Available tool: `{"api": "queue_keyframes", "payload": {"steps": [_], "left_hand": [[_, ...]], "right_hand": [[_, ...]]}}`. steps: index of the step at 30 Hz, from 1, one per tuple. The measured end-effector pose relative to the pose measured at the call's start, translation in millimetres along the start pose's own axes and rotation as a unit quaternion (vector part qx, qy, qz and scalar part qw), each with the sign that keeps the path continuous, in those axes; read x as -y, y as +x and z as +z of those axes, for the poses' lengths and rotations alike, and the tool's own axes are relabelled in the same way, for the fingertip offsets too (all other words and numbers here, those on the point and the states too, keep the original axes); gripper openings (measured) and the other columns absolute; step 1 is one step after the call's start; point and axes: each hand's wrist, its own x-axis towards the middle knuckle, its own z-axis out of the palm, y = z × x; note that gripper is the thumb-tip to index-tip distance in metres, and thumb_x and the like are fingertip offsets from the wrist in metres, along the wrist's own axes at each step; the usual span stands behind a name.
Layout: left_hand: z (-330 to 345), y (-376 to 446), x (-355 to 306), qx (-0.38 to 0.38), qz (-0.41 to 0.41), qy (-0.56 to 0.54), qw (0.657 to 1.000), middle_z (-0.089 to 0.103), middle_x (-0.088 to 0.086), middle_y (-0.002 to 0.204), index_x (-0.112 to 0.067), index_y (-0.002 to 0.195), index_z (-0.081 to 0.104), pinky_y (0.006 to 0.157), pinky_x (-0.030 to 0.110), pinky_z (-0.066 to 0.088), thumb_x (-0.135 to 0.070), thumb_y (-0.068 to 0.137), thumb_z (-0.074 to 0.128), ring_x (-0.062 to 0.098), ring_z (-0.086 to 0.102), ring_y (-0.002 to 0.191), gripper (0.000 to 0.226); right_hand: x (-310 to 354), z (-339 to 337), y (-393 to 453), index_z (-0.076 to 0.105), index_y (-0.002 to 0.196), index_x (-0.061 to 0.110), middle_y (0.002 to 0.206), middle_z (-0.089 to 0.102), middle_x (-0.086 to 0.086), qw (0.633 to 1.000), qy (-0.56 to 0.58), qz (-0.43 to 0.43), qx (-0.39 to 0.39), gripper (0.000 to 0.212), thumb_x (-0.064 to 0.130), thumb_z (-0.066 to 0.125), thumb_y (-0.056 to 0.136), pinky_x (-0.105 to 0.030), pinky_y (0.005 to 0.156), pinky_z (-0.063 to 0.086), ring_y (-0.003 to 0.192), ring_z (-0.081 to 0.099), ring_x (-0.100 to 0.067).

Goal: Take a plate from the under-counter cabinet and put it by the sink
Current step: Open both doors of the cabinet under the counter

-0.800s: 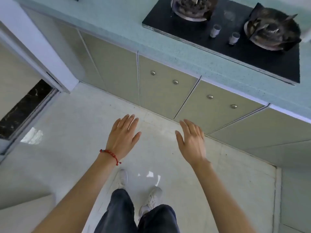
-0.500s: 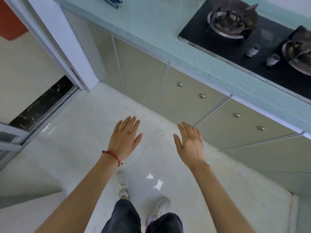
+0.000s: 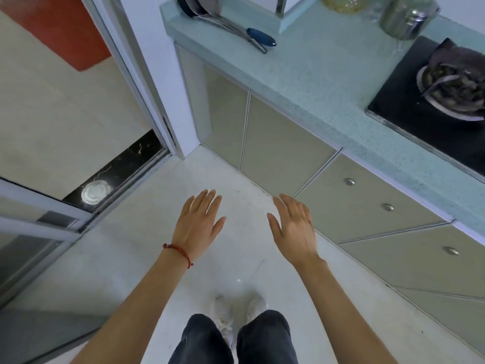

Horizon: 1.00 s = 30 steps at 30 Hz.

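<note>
Both hands are held out over the pale floor [image 3: 110, 258], palms down, and they hold nothing. The left hand [image 3: 197, 224] has its fingers straight and together, with a red cord bracelet [image 3: 178, 251] at the wrist. The right hand [image 3: 294, 228] is spread the same way, a little nearer to the cabinet doors [image 3: 367, 203]. Neither hand touches the cabinet. All the doors under the blue-green counter [image 3: 315, 74] are closed, so the plate is not visible; if it is inside, the view cannot tell behind which door. Small round knobs [image 3: 349, 182] sit on the doors to the right of the hands.

On the counter, above the doors, a black gas hob [image 3: 409, 101] lies at the right edge. Further back stands a metal pot [image 3: 408, 17], and at the far left end some utensils with a dark blue handle [image 3: 261, 39] lie near the edge. They seem to be ladles, but the top of the picture cuts them. To the left of the cabinet is a sliding door frame [image 3: 147, 82]. Below the hands, dark trousers [image 3: 236, 340] and white shoes [image 3: 225, 311] are seen.
</note>
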Motion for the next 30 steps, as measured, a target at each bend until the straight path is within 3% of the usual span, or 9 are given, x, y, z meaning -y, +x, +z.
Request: {"api": "queue_keyframes", "payload": {"steps": [7, 16, 21, 24, 30], "left_hand": [[-2, 64, 31, 0.011, 0.001, -0.004, 1.0, 0.061, 0.019, 0.121, -0.002, 0.118, 0.054, 0.092, 0.051, 0.046, -0.028, 0.081, 0.059, 0.034, 0.056, 0.114, 0.045], [-8, 173, 65, 0.041, 0.001, -0.011, 0.999, 0.06, 0.018, 0.124, -0.003, 0.12, 0.052, 0.095, 0.051, 0.045, -0.035, 0.088, 0.035, 0.033, 0.055, 0.117, 0.048], [-7, 221, 84, 0.037, 0.004, -0.015, 0.999, 0.058, 0.02, 0.126, -0.003, 0.122, 0.05, 0.096, 0.051, 0.043, -0.031, 0.087, 0.049, 0.035, 0.053, 0.118, 0.045], [-6, 246, 93, 0.069, 0.026, -0.005, 0.997, 0.06, 0.018, 0.124, -0.004, 0.121, 0.052, 0.095, 0.049, 0.045, -0.038, 0.088, 0.034, 0.033, 0.054, 0.117, 0.05], [10, 297, 122, 0.106, 0.089, -0.037, 0.99, 0.056, 0.019, 0.129, -0.003, 0.123, 0.05, 0.101, 0.052, 0.038, -0.043, 0.09, 0.027, 0.034, 0.049, 0.122, 0.056]], "right_hand": [[-2, 19, 73, 0.058, 0.113, -0.002, 0.116, 0.062, -0.023, 1.0, -0.005, -0.005, 0.007, 0.032, 0.013, 0.062, 0.085, -0.05, 0.093, 0.043, 0.107, 0.058, -0.038], [-15, 42, 182, 0.059, 0.11, -0.001, 0.113, 0.063, -0.022, 0.999, 0.03, 0.037, -0.002, 0.031, 0.012, 0.064, 0.083, -0.051, 0.091, 0.045, 0.103, 0.06, -0.038], [-14, 55, 225, 0.06, 0.109, -0.001, 0.112, 0.064, -0.023, 0.997, 0.044, 0.066, 0.003, 0.03, 0.011, 0.065, 0.082, -0.05, 0.091, 0.045, 0.102, 0.061, -0.039], [-11, 63, 243, 0.059, 0.11, -0.001, 0.113, 0.064, -0.022, 0.996, 0.041, 0.08, 0.004, 0.031, 0.011, 0.065, 0.082, -0.05, 0.091, 0.045, 0.102, 0.061, -0.038], [-3, 82, 271, 0.057, 0.114, -0.001, 0.118, 0.061, -0.023, 0.986, 0.04, 0.16, -0.005, 0.032, 0.012, 0.061, 0.085, -0.052, 0.096, 0.044, 0.109, 0.058, -0.038]]}}
